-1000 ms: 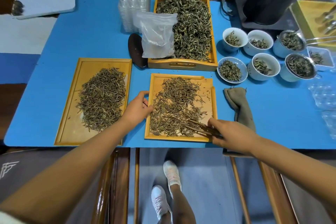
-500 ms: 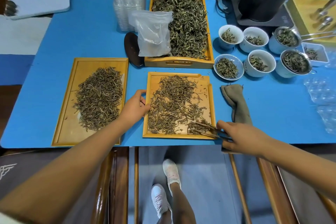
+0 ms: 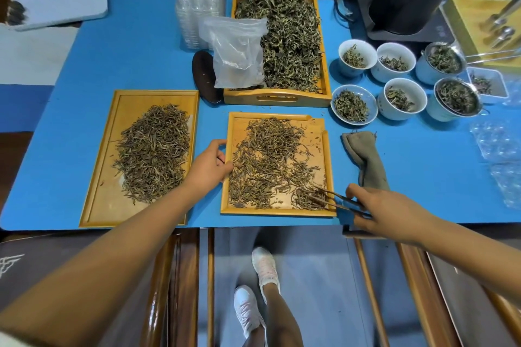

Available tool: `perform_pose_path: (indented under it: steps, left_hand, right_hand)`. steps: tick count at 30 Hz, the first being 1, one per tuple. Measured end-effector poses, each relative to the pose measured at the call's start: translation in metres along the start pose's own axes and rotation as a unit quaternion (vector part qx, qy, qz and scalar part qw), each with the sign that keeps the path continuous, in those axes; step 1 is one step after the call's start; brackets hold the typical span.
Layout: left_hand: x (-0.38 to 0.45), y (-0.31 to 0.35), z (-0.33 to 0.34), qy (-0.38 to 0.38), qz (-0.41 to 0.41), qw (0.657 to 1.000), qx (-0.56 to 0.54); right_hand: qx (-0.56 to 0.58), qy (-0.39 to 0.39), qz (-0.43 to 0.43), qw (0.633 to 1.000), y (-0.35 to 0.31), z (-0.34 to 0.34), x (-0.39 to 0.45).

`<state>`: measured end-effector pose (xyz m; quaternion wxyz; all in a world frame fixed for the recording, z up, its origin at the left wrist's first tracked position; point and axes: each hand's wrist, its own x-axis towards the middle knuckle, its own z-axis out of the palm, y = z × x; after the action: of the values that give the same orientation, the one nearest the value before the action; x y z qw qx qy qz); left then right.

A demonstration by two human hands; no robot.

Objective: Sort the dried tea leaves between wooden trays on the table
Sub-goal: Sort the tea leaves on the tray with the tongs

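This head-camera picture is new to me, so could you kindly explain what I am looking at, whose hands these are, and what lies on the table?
There is no machine here: a person wears a wide-angle camera on the head, looking down at their own two hands.

On the blue table lie three wooden trays of dried tea leaves: a long left tray, a small middle tray and a deep far tray. White cups of leaves stand to the right.

The left hand grips the middle tray's left edge. The right hand pinches dark tweezers, their tips in a small cluster of leaves at that tray's near right corner.
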<state>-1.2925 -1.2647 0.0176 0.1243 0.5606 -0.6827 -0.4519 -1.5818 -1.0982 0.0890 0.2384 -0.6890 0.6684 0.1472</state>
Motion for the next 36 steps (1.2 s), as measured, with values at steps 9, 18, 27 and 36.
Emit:
perform_pose_path:
  steps: [9,18,27,36]
  left_hand:
    - [0.001,0.000,0.001,0.003,-0.003,1.000,0.008]
    - [0.000,-0.002,0.001,0.007,0.001,1.000,0.008]
    - [0.000,-0.001,0.001,0.006,-0.002,1.000,0.006]
    - [-0.001,0.000,0.002,0.008,-0.003,1.000,0.010]
  right_hand:
    - [0.028,0.043,-0.051,0.997,-0.032,-0.006,0.029]
    - [0.054,0.049,-0.094,0.993,-0.078,-0.008,0.061]
    - [0.013,0.024,-0.043,0.999,-0.051,-0.004,0.046]
    - [0.002,0.017,-0.032,0.999,-0.040,-0.005,0.045]
